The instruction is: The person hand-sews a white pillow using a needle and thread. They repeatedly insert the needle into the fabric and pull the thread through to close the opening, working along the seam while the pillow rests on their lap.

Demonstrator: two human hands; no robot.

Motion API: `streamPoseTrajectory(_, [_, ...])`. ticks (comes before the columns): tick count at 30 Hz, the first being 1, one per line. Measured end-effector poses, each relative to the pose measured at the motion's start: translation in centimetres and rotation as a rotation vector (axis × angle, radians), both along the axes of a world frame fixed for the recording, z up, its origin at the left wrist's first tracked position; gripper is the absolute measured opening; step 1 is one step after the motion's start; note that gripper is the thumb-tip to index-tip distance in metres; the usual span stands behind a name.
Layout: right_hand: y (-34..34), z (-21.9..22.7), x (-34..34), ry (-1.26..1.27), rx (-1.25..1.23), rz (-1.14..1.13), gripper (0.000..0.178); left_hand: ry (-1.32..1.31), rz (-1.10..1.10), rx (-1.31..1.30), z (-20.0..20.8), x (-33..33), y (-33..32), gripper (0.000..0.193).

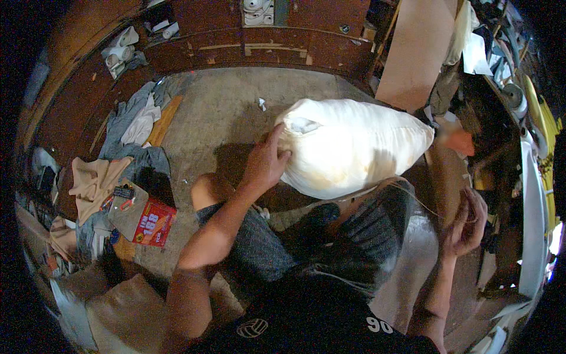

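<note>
A plump white stuffed cushion (354, 147) lies across my lap, its tapered end to the right. At its left end the fabric has a gap that shows pale filling (303, 125). My left hand (266, 159) grips the cloth beside this gap, thumb on the near side. A thin thread (421, 203) runs from the cushion's near edge toward the right. Away from the cushion at the right, my right hand (467, 224) is closed with curled fingers, and the thread leads to it. Whether a needle is between its fingertips is too small to tell.
Crumpled fabric (97, 180) and a red printed card (156, 223) lie at the left. A dark wooden cabinet (218, 50) stands at the back. A tan board (415, 53) leans at the far right, near cluttered shelves. A white scrap (262, 104) rests on the concrete floor (206, 100).
</note>
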State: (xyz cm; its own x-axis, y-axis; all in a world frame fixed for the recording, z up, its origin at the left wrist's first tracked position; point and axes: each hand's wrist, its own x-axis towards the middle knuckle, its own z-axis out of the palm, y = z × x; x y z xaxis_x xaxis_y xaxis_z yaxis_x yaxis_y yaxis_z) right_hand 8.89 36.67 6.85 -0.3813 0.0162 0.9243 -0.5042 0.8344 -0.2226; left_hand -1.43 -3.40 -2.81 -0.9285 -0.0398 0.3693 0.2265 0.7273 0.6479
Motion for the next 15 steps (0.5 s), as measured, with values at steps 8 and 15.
streamPoseTrajectory(8, [-11.3, 5.0, -12.3, -0.19, -0.4, 0.54, 0.015, -0.149, -0.445, -0.272, 5.4, -4.3, -2.3, 0.027])
streamPoseTrajectory(15, [-14.2, 5.7, -17.3, -0.131, -0.489, 0.742, 0.026, -0.287, -0.317, -0.029, 5.7, -4.8, -4.7, 0.028])
